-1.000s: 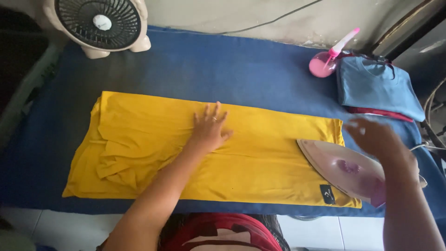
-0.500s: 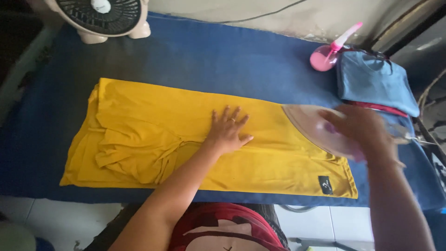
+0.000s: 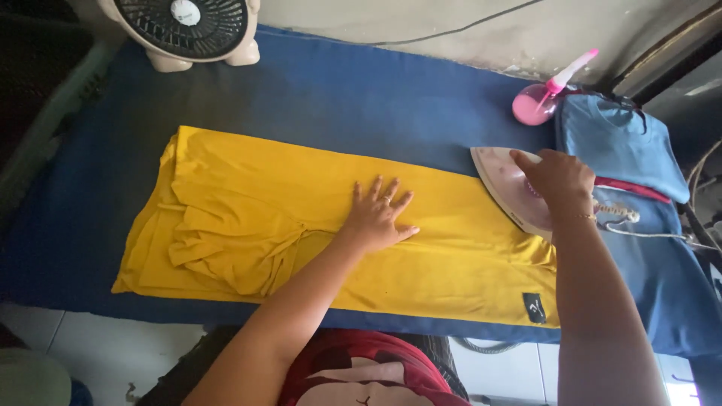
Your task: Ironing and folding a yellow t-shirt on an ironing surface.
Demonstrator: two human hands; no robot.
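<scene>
Ironing is under way on a blue-covered bench [image 3: 338, 90], where a folded yellow garment [image 3: 301, 195] lies lengthwise. Its right half looks smooth; the bunched folds at its left end appear unpressed, so much seems left to do. At the garment's centre, the left hand [image 3: 378, 218] rests flat, fingers spread, holding nothing. At the cloth's upper right edge, the right hand [image 3: 555, 180] is closed around the handle of a pale iron [image 3: 508, 188], well apart from the creases.
</scene>
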